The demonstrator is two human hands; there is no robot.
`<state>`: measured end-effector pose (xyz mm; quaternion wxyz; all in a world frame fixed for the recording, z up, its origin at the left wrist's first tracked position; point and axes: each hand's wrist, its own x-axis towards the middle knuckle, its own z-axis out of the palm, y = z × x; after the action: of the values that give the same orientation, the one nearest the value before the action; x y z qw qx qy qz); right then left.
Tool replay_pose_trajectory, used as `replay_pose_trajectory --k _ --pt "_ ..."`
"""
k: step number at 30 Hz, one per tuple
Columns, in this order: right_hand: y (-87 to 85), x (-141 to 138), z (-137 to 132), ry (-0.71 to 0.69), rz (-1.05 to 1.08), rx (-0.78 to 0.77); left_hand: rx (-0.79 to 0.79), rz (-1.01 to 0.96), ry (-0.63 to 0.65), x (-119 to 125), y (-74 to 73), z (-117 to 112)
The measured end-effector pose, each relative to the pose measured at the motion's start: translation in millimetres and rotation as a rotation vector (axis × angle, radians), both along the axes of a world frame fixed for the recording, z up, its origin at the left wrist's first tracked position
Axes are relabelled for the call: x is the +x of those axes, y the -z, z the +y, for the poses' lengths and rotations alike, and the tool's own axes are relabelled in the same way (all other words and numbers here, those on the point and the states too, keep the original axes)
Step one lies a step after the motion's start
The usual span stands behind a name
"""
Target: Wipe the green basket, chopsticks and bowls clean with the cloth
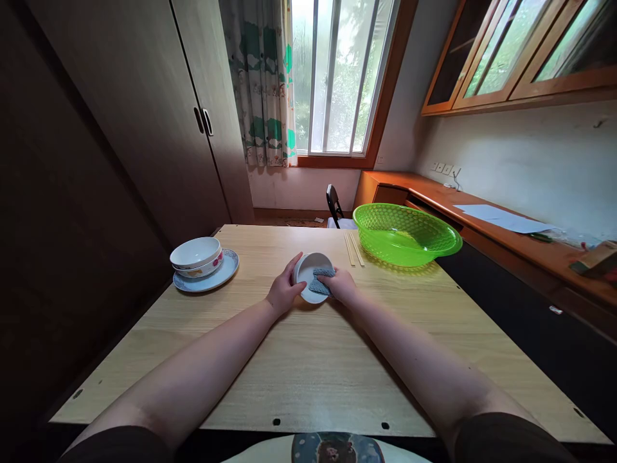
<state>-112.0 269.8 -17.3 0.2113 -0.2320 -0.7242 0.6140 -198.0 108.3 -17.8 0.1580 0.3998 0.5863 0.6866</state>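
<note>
Fingers of the left hand (pixel 284 289) clasp the bowl (pixel 307 275) at nine o'clock on its rim, the thumb reaching over the edge toward the inside; those of the right hand (pixel 343 284) pinch a blue-grey cloth (pixel 321 281), pressed against the inner wall at about three o'clock. White and tilted, the bowl opens toward the person, over the middle of the table (pixel 308 360); whether its base touches the wood I cannot tell. Taking it as the dial's centre, a plate (pixel 229 270) lies at ten o'clock near the left edge, with two bowls (pixel 196 254) nested upon it. Pale chopsticks (pixel 357 249) lie at one o'clock, just beside a green basket (pixel 400 254) at two, whose right end shows past the table's edge. Beyond the table, a chair (pixel 332 200) stands at one o'clock, and an orange-brown desk (pixel 409 183) bearing paper (pixel 504 218) runs along two. Farther off, a wardrobe (pixel 144 116) rises at ten, a patterned curtain (pixel 263 83) hangs at eleven, and a bright window (pixel 337 77) fills twelve.
</note>
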Motion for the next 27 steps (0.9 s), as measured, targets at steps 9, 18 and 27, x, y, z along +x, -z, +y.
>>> replay_pose_trajectory --k 9,18,27 --pt "0.4 -2 1 0.117 0.053 -0.010 0.051 -0.115 0.112 3 -1.8 1" --pt "10.2 -2 3 0.061 0.049 -0.109 0.047 -0.206 0.212 4 1.5 2" --pt "7.8 -5 4 0.078 0.042 -0.092 0.075 -0.166 0.067 7 -6.5 3"
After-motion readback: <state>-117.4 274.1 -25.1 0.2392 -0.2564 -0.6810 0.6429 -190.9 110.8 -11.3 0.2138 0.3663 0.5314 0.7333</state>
